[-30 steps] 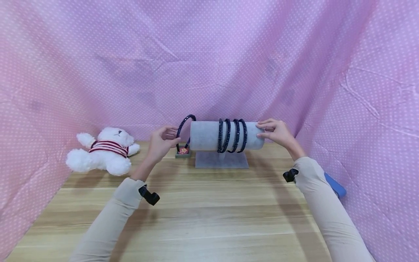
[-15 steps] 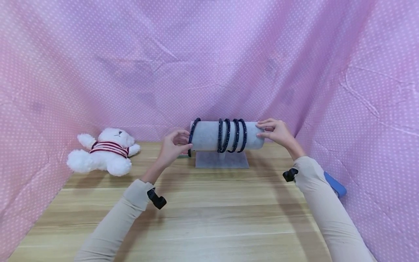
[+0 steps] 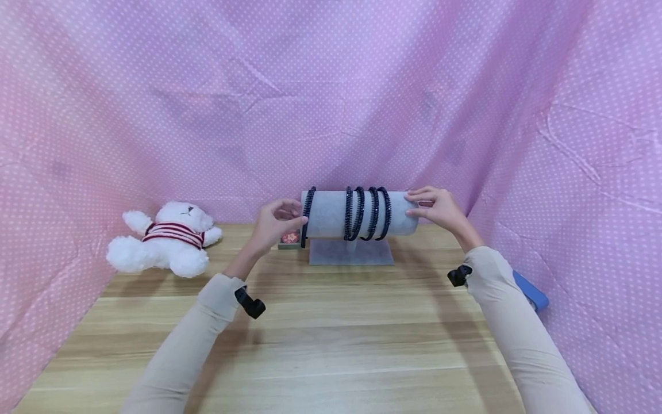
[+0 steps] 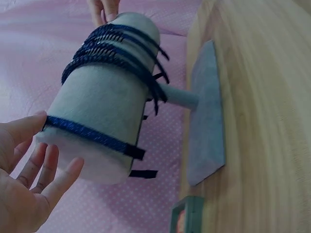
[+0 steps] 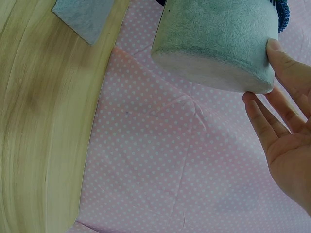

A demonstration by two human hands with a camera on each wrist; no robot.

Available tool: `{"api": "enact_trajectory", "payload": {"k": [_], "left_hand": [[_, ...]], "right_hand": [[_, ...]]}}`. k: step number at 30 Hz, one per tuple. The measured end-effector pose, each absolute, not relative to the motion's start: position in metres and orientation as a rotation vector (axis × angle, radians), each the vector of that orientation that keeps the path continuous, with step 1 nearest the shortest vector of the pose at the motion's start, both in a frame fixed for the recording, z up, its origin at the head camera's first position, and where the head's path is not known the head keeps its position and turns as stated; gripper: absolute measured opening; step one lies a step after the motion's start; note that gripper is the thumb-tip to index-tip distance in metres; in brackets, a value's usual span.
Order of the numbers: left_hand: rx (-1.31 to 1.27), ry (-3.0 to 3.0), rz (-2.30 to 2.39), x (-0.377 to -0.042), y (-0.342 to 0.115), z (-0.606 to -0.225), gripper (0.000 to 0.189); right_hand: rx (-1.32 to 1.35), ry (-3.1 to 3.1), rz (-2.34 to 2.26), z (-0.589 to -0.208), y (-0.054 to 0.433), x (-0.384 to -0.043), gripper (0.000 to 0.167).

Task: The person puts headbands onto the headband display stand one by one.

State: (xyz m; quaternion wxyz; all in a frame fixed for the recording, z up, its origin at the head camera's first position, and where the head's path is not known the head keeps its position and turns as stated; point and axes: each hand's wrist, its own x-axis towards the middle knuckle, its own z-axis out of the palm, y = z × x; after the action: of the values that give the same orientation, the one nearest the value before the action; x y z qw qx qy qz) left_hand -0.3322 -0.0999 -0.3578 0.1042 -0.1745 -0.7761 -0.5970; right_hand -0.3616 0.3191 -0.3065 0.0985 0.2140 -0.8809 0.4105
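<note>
A grey velvet display stand (image 3: pixel 328 214), a cylinder on a short post over a flat base (image 3: pixel 351 253), stands on the table. Several dark blue sparkly headbands (image 3: pixel 360 214) sit around its middle. Another headband (image 4: pixel 87 133) lies around the cylinder's left end, its open ends sticking out past the roll. My left hand (image 3: pixel 276 225) holds this headband with the thumb at its front; the other fingers spread by the cylinder's end face. At the opposite end, my right hand (image 3: pixel 437 208) grips the cylinder's edge, thumb on its side and fingertips at the end face (image 5: pixel 214 73).
Left on the wooden table (image 3: pixel 320 328) lies a white plush toy (image 3: pixel 170 241) in a striped top. A small green-framed box (image 3: pixel 289 240) is behind the left hand. Something blue (image 3: pixel 530 292) shows beside the right sleeve. Pink dotted cloth (image 3: pixel 331 103) hangs behind.
My left hand has moved right, bringing the headband from beside the cylinder onto its left end. Over the last half second the headband has straightened slightly. My right hand has stayed in place.
</note>
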Motion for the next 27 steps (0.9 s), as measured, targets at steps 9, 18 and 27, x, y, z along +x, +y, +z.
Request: {"api": "enact_trajectory", "payload": {"k": [9,18,27], "left_hand": [[-0.658,-2.525,-1.942,-0.371,-0.115,-0.327,0.066],[-0.801,-2.699,-1.775,-0.384,-0.111,-0.320,0.072],[-0.912,-2.681,-1.433,-0.378,-0.093,-0.321,0.072]], "right_hand": [[0.622,-2.627,1.211,-0.306,0.319,-0.364,0.044],[0.605,-2.638,1.223,-0.307,0.319,-0.363,0.042],[0.614,-2.638,1.197,-0.308,0.319,-0.363,0.041]]}}
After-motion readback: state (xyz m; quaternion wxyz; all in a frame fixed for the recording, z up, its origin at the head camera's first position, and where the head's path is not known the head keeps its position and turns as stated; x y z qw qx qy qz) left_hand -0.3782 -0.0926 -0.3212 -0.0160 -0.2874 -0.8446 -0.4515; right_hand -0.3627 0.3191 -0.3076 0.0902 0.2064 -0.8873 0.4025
